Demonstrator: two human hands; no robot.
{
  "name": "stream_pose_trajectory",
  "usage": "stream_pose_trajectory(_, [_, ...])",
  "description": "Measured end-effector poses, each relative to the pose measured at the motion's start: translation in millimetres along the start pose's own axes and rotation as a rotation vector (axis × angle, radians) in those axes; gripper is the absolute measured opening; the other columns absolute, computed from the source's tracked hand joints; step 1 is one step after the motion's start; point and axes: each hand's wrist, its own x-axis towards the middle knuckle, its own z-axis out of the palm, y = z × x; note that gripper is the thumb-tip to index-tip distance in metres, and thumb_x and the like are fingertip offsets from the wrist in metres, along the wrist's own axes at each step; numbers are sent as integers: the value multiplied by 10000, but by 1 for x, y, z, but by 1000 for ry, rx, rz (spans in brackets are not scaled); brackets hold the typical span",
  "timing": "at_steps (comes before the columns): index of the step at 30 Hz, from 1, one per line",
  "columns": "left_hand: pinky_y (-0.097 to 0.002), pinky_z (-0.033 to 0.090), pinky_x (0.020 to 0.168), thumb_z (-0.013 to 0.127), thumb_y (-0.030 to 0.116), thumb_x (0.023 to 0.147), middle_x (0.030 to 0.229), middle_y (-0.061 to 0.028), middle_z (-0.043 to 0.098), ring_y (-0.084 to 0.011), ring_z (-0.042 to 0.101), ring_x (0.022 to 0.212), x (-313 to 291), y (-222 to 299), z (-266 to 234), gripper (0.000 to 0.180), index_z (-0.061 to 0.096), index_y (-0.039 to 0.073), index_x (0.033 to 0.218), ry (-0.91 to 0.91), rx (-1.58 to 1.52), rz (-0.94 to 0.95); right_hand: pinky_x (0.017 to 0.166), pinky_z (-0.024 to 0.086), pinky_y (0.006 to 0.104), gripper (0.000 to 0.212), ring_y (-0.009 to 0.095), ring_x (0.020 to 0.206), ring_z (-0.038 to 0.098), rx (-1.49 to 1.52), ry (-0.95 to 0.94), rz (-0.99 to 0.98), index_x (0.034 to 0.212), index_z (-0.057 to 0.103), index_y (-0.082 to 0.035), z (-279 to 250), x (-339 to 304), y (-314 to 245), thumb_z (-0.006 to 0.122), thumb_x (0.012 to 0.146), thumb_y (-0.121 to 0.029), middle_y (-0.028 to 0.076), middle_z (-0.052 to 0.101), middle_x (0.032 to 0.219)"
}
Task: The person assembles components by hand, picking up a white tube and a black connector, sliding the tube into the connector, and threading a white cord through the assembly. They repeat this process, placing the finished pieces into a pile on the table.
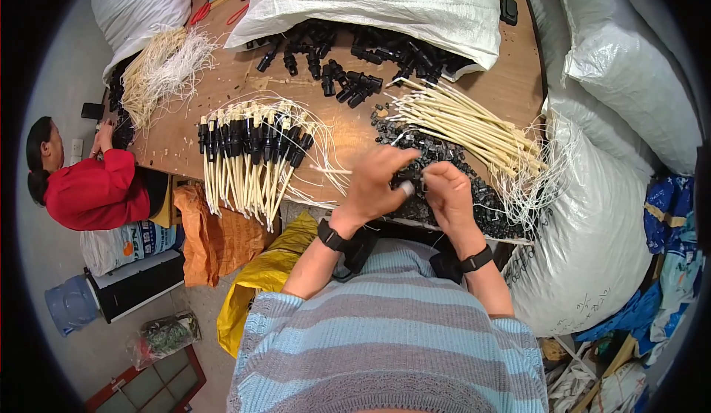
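My left hand [376,182] is over the table's near edge, thumb and index finger apart in a curve. A cream sleeved wire [331,170] runs up to its outer side; whether the hand touches it is hidden. My right hand [449,197] faces it, with thumb and index fingertip pressed together; whatever is between them is too small to make out. Beneath both hands spreads a heap of small black plastic pieces [478,198]. A bundle of cream sleeved wires [466,128] lies across the heap's far side. Left of my hands, cream wires fitted with black connectors [252,143] lie in a row.
A white woven sack [370,6] spills black connectors [348,80] onto the wooden table [178,143]. Full white sacks [585,243] crowd the right side. Far left, a person in red [100,183] works at the table by another wire pile [159,76]. Yellow [259,265] and orange bags [211,228] hang below.
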Motion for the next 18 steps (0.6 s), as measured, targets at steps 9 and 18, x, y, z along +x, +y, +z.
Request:
stream_pose_trajectory(9, [-343,486,591,652,77,734,809,-149,662,-264,634,645,-6,-23,-14,304,670,62,1037,-354,49,-175,526,482,346,352,252,565,617,-1439,-234,-701,1146,686,-116,0,-6,-23,633,807,-38,116,640,714])
stream_pose_trajectory(18, [-421,517,617,653,59,669,848,-122,678,-330,655,740,-14,-14,-13,347,652,89,1015,-291,362,59,491,334,239,200,55,534,385,-1096,-28,-137,973,678,-36,18,13,-14,753,810,-125,-7,458,576])
